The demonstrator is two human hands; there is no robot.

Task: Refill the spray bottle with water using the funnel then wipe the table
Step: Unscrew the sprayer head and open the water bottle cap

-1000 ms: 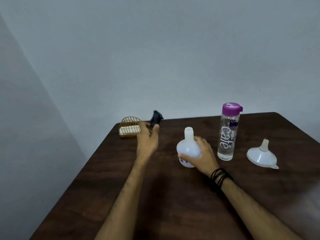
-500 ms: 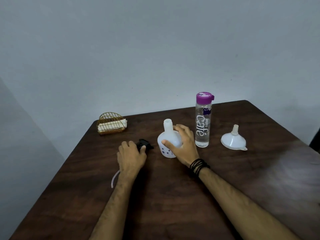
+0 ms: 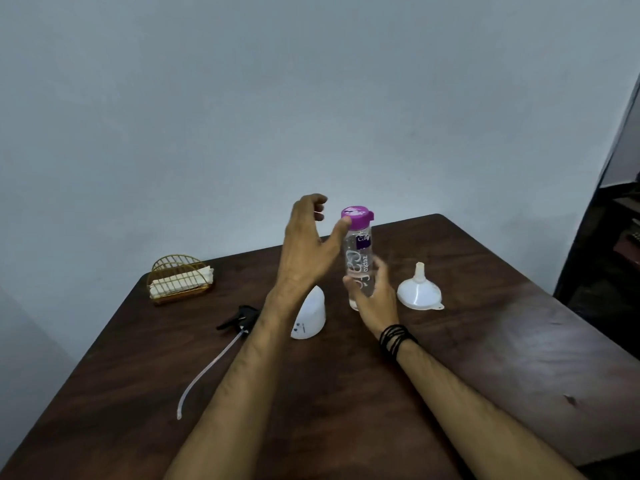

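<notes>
At the left of the frame, a wire holder (image 3: pixel 180 278) stood on the bench (image 3: pixel 519 358) with pale folded napkins in it. Below and right of it, the black spray head (image 3: pixel 242 318) lay flat, and its dip tube (image 3: pixel 207 370) trailed toward the lower left. Near centre, the white spray bottle (image 3: pixel 310 318) stood partly hidden behind the left forearm; its neck could not be seen. The left hand (image 3: pixel 306 247) was spread open, thumb tip touching the purple cap (image 3: pixel 356 218) and fingers curled above it. The water bottle (image 3: pixel 360 265) stood upright, long axis vertical, just right of that hand, with clear water inside. The right hand (image 3: pixel 375 296) was wrapped around its lower body. The funnel (image 3: pixel 419 289) rested wide mouth down at right, empty, nearest the right hand. Judged next step: uncapping, with 2 hands.
</notes>
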